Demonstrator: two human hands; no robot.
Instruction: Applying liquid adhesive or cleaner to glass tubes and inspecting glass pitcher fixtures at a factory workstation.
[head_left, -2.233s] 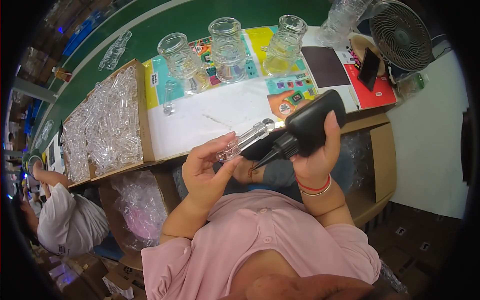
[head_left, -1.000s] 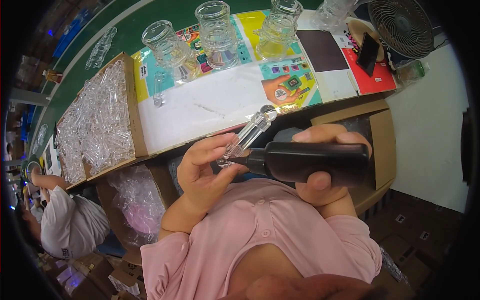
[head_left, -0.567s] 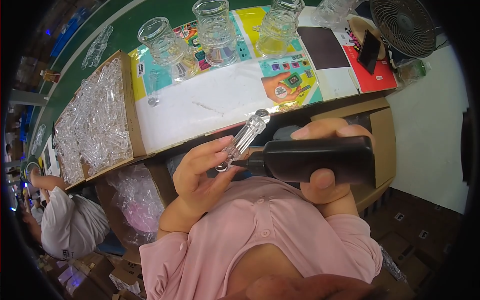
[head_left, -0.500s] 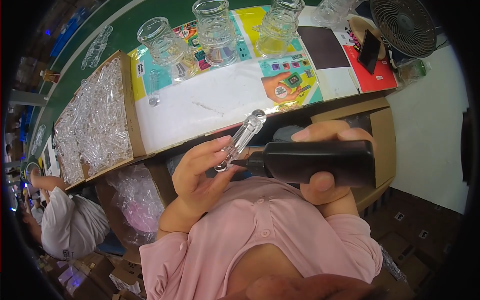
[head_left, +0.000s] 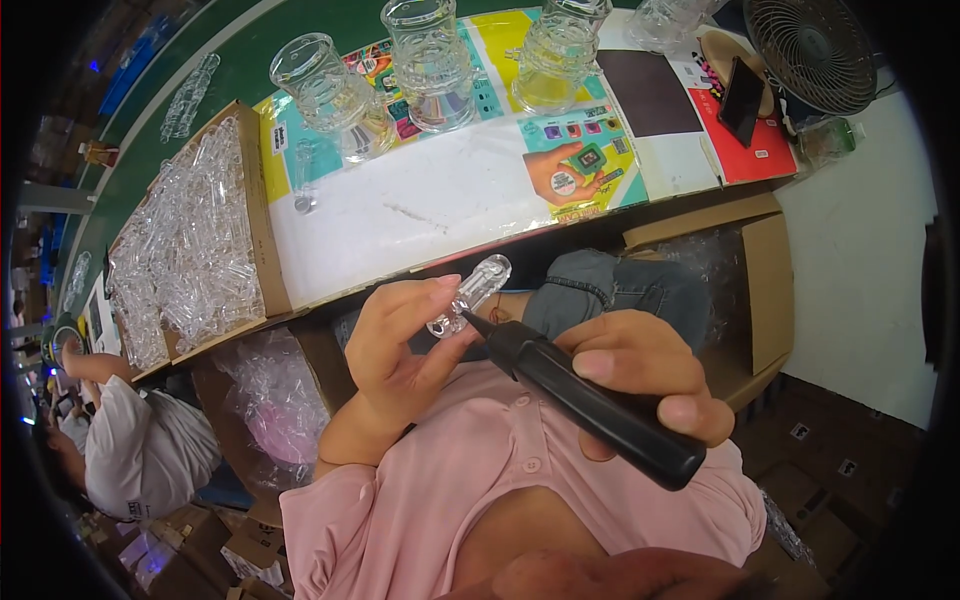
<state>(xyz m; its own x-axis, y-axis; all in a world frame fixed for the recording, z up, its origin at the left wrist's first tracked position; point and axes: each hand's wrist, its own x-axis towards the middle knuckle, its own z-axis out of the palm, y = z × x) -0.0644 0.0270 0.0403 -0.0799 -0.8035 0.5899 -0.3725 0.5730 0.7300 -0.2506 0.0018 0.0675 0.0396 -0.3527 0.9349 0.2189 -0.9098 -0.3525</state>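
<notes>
1. My left hand (head_left: 395, 335) pinches a clear, shiny, tube-like piece (head_left: 485, 281) between fingers and thumb; the piece is tilted, in front of the white-covered table's (head_left: 400, 215) near edge.
2. My right hand (head_left: 645, 365) is wrapped around a black bottle (head_left: 600, 412), its tapered black nozzle (head_left: 482, 325) aimed at the piece's near end. Whether the tip touches, I cannot tell.
3. The step in hand, I judge, is dispensing something onto that end; no liquid is discernible.
4. The next move seems to call for a steady left pinch, precise aim and gentle squeezing.
5. Similar clear pieces (head_left: 190, 250) are heaped in a brown cardboard box (head_left: 262, 220) to my left.
</notes>
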